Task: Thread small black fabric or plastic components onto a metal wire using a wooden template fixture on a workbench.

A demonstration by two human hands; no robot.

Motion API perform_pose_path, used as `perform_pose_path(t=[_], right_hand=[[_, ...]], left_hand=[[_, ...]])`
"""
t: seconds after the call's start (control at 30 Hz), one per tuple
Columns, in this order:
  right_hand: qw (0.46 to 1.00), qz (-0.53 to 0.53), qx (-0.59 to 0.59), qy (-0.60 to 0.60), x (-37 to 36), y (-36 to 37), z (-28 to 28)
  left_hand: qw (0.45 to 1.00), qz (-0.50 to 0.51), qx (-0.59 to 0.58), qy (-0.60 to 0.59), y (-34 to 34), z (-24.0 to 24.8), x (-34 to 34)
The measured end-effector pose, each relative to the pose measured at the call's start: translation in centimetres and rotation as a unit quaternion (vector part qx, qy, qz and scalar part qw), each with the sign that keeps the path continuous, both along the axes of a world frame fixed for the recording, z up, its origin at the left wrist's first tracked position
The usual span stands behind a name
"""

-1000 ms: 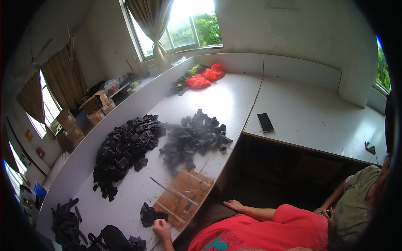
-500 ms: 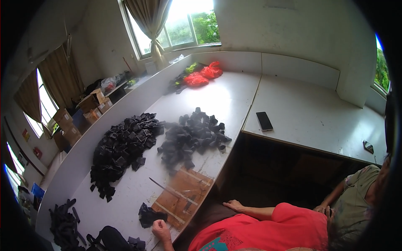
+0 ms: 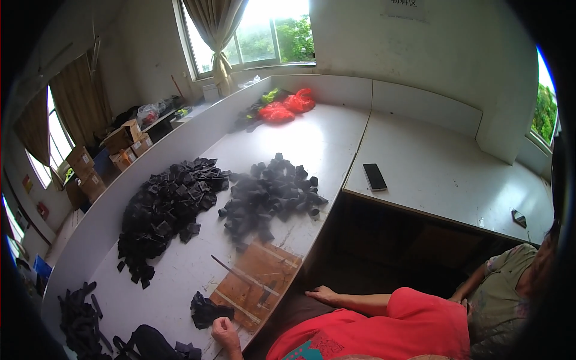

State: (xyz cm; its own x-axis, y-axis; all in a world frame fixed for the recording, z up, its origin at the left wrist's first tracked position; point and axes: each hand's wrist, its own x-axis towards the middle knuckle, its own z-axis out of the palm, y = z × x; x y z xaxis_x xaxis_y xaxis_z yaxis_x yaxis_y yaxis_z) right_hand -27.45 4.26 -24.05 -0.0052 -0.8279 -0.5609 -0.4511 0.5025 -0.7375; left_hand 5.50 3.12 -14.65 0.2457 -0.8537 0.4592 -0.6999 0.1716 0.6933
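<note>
I am wearing a red shirt [image 3: 372, 327] of matt cloth, and the black bundle [image 3: 207, 311] beside the brown board [image 3: 263, 264] is looking like dull, crumpled fabric. The board is showing a scuffed, wood-like face. The white tabletop [image 3: 294, 139] is gleaming, smooth and glossy; the red bags [image 3: 277, 113] are shining like thin, wrinkled plastic; the curtain [image 3: 217, 33] is hanging in matt cloth.

Lit by a window [image 3: 258, 45] at twelve o'clock and, probably, a side window [image 3: 56, 126] at nine; with curtain [image 3: 217, 36] at eleven, pale wall [image 3: 360, 45] at one.
</note>
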Motion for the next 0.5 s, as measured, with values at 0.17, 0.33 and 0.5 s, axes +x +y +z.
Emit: perform_pose_path(t=[0.17,0.33,0.5], right_hand=[[0.998,-0.037,-0.055,0.002,0.0,0.1,-2.3],[0.999,-0.024,-0.003,-0.026,0.2,-0.5,0.3],[0.998,-0.006,-0.024,0.066,0.7,0.0,2.9]], left_hand=[[1.000,-0.008,0.006,-0.001,-0.1,0.1,-0.1],[1.000,-0.006,0.010,-0.002,0.0,0.2,0.0],[1.000,-0.006,0.008,-0.001,0.2,0.9,-0.4]])
